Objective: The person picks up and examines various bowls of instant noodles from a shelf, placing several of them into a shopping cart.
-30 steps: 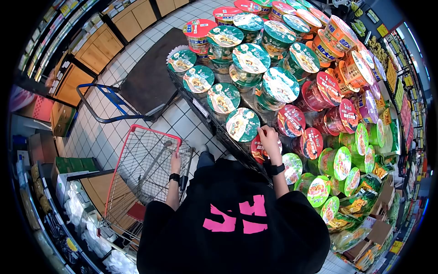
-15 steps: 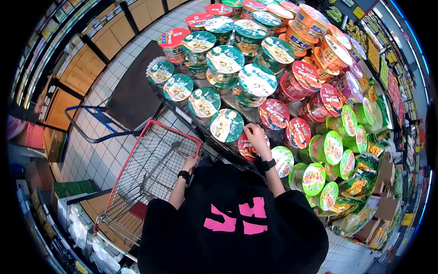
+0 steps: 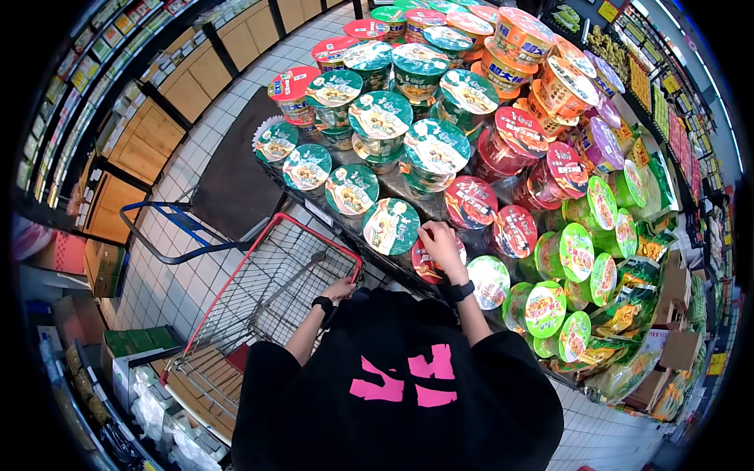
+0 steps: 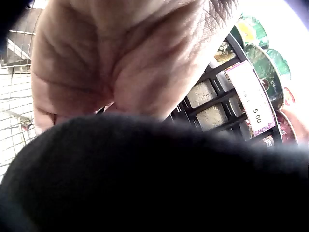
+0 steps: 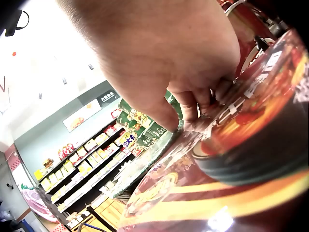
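Note:
My right hand rests on a red-lidded instant noodle bowl at the front edge of the display. In the right wrist view, bent fingertips touch the printed red lid, with the thumb close to a green lid's rim. Beside this bowl is a green-lidded noodle bowl. My left hand grips the wire shopping cart by its near side. The left wrist view has the palm large, curled fingers mostly hidden, and the cart's mesh to the left.
Stacked noodle bowls in green, red, orange and purple fill the black display rack, which carries a price tag. Bright green bowls lie tilted at right. A flat trolley with a blue handle stands beyond the cart. Shelves line both sides.
My left hand and the cart's rim have come closer to the display, to the right. The right hand stays on the red-lidded bowl. The head view has shifted.

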`<state>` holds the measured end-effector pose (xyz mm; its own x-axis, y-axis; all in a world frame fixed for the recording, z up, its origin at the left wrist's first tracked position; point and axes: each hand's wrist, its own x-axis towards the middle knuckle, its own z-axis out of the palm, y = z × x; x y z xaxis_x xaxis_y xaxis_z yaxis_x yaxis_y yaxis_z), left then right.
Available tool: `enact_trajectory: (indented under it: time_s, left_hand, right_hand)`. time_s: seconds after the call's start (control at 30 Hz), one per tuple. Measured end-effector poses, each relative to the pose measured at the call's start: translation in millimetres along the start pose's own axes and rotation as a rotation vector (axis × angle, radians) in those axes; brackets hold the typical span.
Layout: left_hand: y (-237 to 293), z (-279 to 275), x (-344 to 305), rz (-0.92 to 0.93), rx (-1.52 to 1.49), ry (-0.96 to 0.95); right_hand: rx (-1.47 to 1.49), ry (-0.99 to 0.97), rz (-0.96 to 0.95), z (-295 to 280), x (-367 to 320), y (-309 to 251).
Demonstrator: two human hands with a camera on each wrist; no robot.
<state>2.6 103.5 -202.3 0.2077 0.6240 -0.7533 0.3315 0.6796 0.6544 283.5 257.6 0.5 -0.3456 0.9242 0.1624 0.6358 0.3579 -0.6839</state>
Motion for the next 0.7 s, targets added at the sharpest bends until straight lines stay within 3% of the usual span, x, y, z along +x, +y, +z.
enact_trajectory:
  time_s: [0.17, 0.23, 0.3, 0.37, 0.47, 0.6, 0.63, 0.7]
  left_hand:
    - [9.0, -10.6, -9.4, -0.034, 0.052, -0.067]
    - [-12.2, -15.8, 1.8, -0.056, -0.191, -0.147]
    - [-22.2, -24.7, 13.0, -0.033, -0.058, -0.133]
    - [1.4, -30.3, -12.1, 0.122, 0.278, -0.044]
    - [8.5, -33.1, -20.4, 0.145, 0.46, -0.019]
    - [21.6, -39.8, -42.3, 0.162, 0.35, -0.1]
    - [26.0, -43.1, -54.7, 0.109, 0.168, -0.111]
    - [51.3, -51.1, -60.4, 0.316, 0.244, -0.062]
  right_hand:
    - [0.017, 0.038, 0.002, -3.8, -1.6, -6.8]
    - [0.009, 0.034, 0.008, -3.1, -1.6, -7.2]
    - [-0.036, 0.058, 0.014, 1.1, -0.7, -7.0]
    - [-0.021, 0.102, 0.017, 1.4, -0.4, -9.2]
    - [-0.008, 0.08, 0.057, -0.8, 0.8, -12.9]
    - [0.078, 0.08, 0.112, 7.4, 0.7, 1.9]
    - [0.103, 0.05, 0.123, 1.2, 1.6, -3.4]
    - [0.21, 0.032, 0.189, -2.8, 2.5, -11.7]
